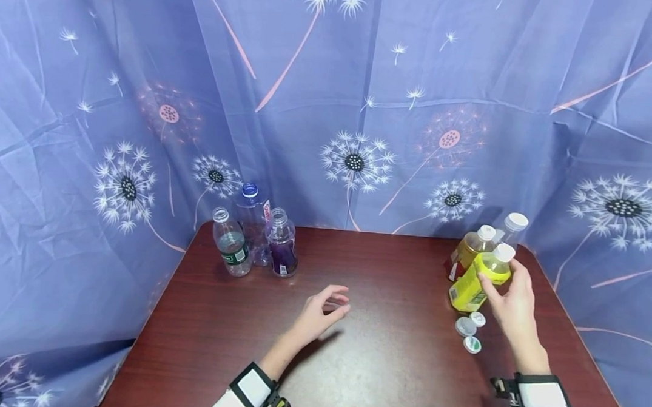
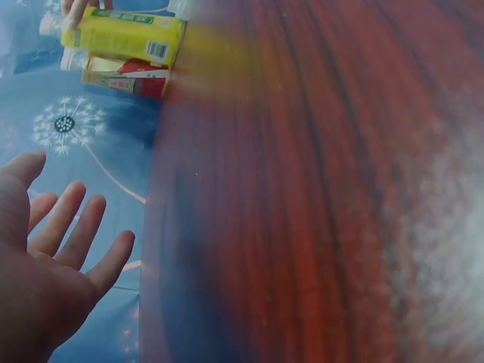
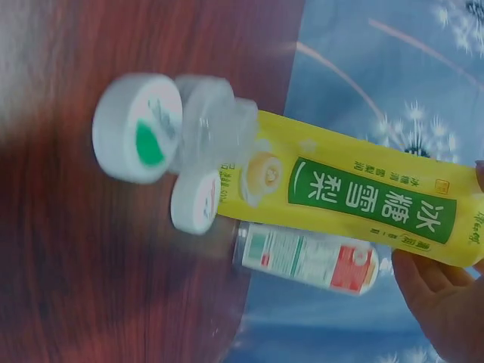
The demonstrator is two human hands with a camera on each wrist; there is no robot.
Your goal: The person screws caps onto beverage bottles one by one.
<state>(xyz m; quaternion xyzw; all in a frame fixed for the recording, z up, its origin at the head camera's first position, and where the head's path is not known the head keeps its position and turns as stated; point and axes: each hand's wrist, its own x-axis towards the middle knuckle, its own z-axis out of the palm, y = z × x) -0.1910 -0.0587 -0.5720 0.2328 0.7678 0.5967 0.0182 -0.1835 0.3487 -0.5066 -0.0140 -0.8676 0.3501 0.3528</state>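
Tabletop [image 1: 391,334]: right hand [image 1: 518,304] holds yellow bottle [image 1: 471,289] upright, cap [image 1: 504,252] up.

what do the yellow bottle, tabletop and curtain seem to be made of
Yellow bottle: probably clear plastic with a smooth printed wrap; its shoulder is see-through. Tabletop: wood or wood-look laminate, polished; grain shows and light glares off it. Curtain: likely thin matte fabric; it creases and hangs in folds.
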